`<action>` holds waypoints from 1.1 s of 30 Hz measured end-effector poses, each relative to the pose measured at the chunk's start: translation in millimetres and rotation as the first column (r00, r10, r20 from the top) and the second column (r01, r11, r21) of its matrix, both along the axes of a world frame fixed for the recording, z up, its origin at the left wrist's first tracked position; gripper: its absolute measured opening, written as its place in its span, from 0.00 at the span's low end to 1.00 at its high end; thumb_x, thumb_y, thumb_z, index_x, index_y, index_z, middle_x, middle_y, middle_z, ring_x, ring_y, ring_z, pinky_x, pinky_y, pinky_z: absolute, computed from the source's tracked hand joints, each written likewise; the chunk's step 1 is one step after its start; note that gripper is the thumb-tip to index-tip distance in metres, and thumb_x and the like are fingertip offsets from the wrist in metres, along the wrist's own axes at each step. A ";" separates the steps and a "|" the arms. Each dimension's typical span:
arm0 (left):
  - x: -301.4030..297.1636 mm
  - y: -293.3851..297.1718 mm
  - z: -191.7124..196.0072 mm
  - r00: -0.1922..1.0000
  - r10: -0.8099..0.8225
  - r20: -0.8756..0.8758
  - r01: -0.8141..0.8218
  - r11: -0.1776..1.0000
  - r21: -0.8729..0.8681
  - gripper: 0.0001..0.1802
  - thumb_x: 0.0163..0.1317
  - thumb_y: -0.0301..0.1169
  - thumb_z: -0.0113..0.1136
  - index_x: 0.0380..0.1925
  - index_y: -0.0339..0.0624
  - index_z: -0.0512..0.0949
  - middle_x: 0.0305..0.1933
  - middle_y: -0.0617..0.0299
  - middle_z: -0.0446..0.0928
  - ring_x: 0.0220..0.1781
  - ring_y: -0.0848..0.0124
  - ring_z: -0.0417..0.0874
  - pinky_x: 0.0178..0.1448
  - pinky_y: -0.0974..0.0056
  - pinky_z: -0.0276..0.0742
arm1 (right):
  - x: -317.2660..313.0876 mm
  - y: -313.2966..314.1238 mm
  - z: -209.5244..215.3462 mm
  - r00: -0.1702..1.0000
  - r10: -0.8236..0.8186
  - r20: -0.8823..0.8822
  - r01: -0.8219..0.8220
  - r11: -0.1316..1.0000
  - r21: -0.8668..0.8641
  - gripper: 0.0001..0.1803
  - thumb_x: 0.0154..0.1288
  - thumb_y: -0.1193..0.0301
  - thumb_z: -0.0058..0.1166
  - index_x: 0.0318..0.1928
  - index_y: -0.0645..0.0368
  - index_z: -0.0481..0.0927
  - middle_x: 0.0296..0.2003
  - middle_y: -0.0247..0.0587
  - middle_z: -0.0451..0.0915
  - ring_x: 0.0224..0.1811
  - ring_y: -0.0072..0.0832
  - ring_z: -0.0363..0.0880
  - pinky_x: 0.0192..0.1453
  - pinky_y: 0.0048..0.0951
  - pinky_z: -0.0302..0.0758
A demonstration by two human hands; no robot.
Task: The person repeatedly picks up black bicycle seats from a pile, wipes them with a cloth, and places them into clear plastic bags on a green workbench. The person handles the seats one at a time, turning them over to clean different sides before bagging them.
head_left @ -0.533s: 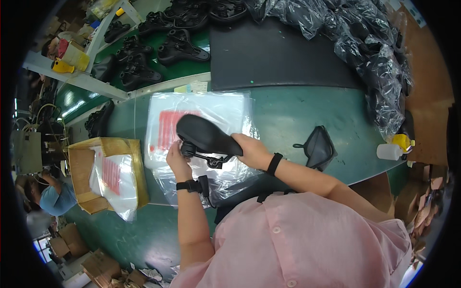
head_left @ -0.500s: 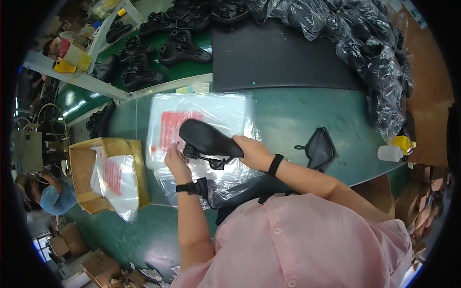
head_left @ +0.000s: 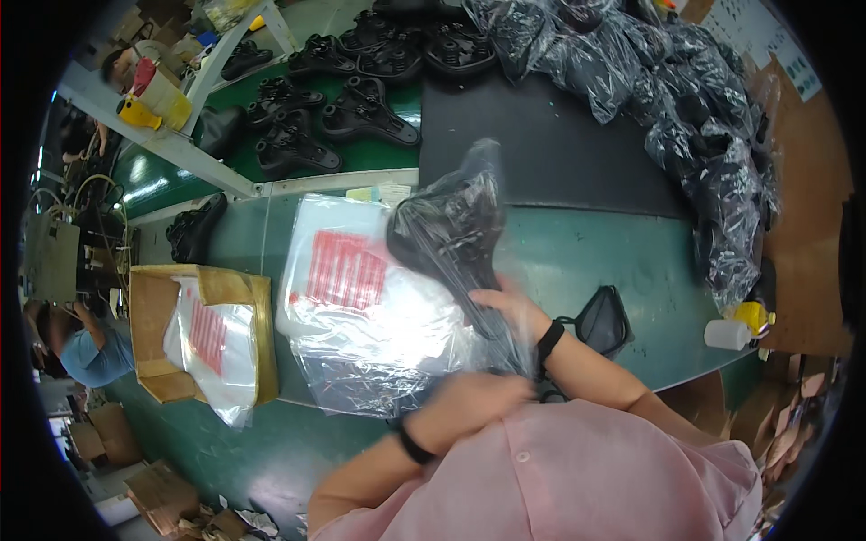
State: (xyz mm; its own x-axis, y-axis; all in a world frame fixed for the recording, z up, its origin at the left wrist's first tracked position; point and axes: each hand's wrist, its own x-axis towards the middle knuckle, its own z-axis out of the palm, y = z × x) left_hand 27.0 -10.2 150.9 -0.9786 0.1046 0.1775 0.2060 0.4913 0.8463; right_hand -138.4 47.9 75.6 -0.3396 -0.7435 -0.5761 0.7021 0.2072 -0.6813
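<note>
A black bicycle saddle (head_left: 445, 230) sits inside a clear plastic bag (head_left: 484, 162), tilted above the work table, its metal-railed underside partly visible through the film. My right hand (head_left: 498, 307) grips the bagged saddle by its narrow nose end. Close to my shirt front, my left hand (head_left: 474, 401) is beside the lower end of the bag; motion smears its fingers, so their hold is unclear. Beneath them lies a stack of flat clear bags (head_left: 347, 270) with red print.
An open cardboard box (head_left: 262, 334) with more bags stands left. Unwrapped saddles (head_left: 370, 113) lie at the back left, bagged saddles (head_left: 713, 171) along the right. A black mat (head_left: 577, 153), a black pouch-like item (head_left: 602, 320) and a white-and-yellow bottle (head_left: 729, 334) are nearby. Another person (head_left: 95, 356) sits far left.
The saddle was bare and is now inside a clear bag, its nose pointing more toward me. My left hand has moved from its wide end down and right, close to my body.
</note>
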 end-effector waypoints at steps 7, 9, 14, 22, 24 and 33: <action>-59.4 -19.1 25.1 0.980 0.151 -0.130 -0.116 0.963 0.242 0.15 0.55 0.27 0.60 0.45 0.46 0.79 0.33 0.58 0.80 0.34 0.64 0.79 0.36 0.65 0.76 | -104.5 18.9 42.1 0.884 -0.087 -0.460 0.177 0.972 0.157 0.24 0.50 0.71 0.62 0.48 0.64 0.73 0.39 0.38 0.77 0.42 0.26 0.76 0.41 0.28 0.75; -45.1 -43.6 1.0 0.951 0.308 0.004 -0.304 0.935 0.185 0.14 0.57 0.27 0.59 0.45 0.45 0.79 0.35 0.57 0.80 0.37 0.64 0.79 0.39 0.65 0.76 | -194.7 50.7 29.9 0.834 -0.251 -0.492 0.292 0.956 0.007 0.15 0.55 0.68 0.59 0.43 0.59 0.77 0.39 0.36 0.77 0.38 0.28 0.78 0.40 0.30 0.76; 11.1 -90.6 -93.6 0.680 0.589 0.437 -0.681 0.728 0.079 0.13 0.59 0.28 0.57 0.45 0.41 0.79 0.42 0.52 0.79 0.42 0.57 0.78 0.48 0.59 0.74 | -326.6 -28.5 88.7 0.596 -0.780 -0.189 0.603 0.590 -0.537 0.21 0.73 0.65 0.37 0.62 0.61 0.60 0.57 0.49 0.70 0.57 0.39 0.71 0.60 0.40 0.72; 1.6 -88.5 -122.3 0.719 0.565 0.404 -0.624 0.781 0.020 0.15 0.59 0.27 0.57 0.48 0.42 0.77 0.42 0.55 0.80 0.43 0.61 0.80 0.44 0.62 0.77 | -198.9 -303.3 -46.1 -0.110 0.265 -0.958 -0.076 0.959 0.274 0.55 0.40 0.55 0.70 0.65 0.65 0.56 0.52 0.63 0.72 0.55 0.55 0.71 0.58 0.43 0.70; 0.6 -88.4 -120.5 0.710 0.553 0.436 -0.628 0.778 0.036 0.15 0.60 0.27 0.57 0.49 0.44 0.76 0.42 0.55 0.80 0.45 0.60 0.79 0.48 0.61 0.75 | -151.8 -331.8 -62.7 -0.232 0.478 -0.847 0.030 0.874 0.485 0.62 0.39 0.53 0.71 0.69 0.63 0.48 0.48 0.55 0.73 0.55 0.50 0.69 0.58 0.43 0.68; -12.5 -99.2 -56.0 0.811 0.519 0.271 -0.525 0.849 -0.054 0.19 0.57 0.31 0.60 0.51 0.49 0.76 0.49 0.56 0.78 0.52 0.58 0.77 0.55 0.59 0.72 | -182.5 -283.3 -15.3 0.838 0.372 -0.398 -0.395 0.918 0.026 0.26 0.55 0.59 0.62 0.47 0.68 0.75 0.35 0.52 0.79 0.33 0.39 0.81 0.34 0.37 0.79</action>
